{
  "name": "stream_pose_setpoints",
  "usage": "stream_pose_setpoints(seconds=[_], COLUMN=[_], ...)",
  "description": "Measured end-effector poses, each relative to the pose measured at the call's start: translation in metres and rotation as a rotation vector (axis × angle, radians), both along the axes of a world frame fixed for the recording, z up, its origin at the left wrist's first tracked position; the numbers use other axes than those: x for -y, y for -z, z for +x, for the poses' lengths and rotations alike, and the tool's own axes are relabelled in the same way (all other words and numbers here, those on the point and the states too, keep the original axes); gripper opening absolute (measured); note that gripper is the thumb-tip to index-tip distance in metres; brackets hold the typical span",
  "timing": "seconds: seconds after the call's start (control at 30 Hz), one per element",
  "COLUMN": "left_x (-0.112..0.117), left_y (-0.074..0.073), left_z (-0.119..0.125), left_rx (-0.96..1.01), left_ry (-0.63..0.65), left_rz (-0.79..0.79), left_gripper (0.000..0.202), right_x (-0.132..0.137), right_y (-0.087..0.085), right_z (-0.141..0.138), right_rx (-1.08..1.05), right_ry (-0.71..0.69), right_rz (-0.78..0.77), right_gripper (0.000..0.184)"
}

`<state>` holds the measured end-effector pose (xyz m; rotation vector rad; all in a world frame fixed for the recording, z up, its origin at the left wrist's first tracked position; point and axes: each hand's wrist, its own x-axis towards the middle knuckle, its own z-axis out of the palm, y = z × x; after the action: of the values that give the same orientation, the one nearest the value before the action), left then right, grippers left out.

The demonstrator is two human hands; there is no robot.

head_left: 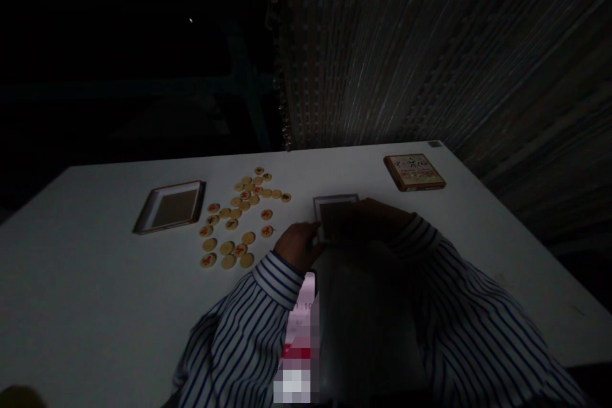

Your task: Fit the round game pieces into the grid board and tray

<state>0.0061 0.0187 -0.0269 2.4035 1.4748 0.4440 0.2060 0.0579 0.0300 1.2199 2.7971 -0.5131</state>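
A shallow open box (336,196) with pale walls and a brown inside lies before me on the white table. My left hand (297,245) is closed at its near left corner, fingers and thumb pinching the edge. Across its right side is my right hand (377,220), curled round that edge; its fingertips are lost in deep shadow. To the left, several round wooden Chinese chess pieces (245,206) are scattered, some with red or black characters facing up and others showing blank faces.
Another open shallow box (178,205) sits left of the pieces. A closed box with a printed lid (415,171) lies at the back right of the white table (109,306). Below my left wrist is a lit phone (301,312). Behind the table hangs a strand curtain (363,57).
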Motion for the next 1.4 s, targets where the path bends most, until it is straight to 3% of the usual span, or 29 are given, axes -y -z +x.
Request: stream_pose_setpoints(seconds=[0.3, 0.57, 1.0, 1.13, 1.4], left_x=[0.000, 0.000, 0.000, 0.001, 0.005], left_y=[-0.001, -0.001, -0.001, -0.002, -0.015], left_z=[0.000, 0.000, -0.001, -0.001, -0.006], left_rx=[-0.021, -0.025, -0.008, 0.014, 0.111], left_ry=[0.008, 0.003, 0.010, 0.007, -0.069], left_rz=[0.003, -0.007, -0.023, -0.005, 0.026], left_gripper=[0.042, 0.043, 0.043, 0.045, 0.041], right_x=[-0.001, -0.004, -0.005, -0.006, -0.006], right_y=[0.001, -0.007, -0.005, -0.007, -0.009], right_z=[0.001, 0.009, 0.013, 0.015, 0.012], right_rx=[0.010, 0.110, 0.141, 0.106, 0.026], right_ry=[-0.008, 0.049, 0.037, 0.027, 0.046], right_rz=[0.018, -0.071, -0.008, 0.048, 0.240], right_gripper=[0.025, 0.021, 0.020, 0.015, 0.022])
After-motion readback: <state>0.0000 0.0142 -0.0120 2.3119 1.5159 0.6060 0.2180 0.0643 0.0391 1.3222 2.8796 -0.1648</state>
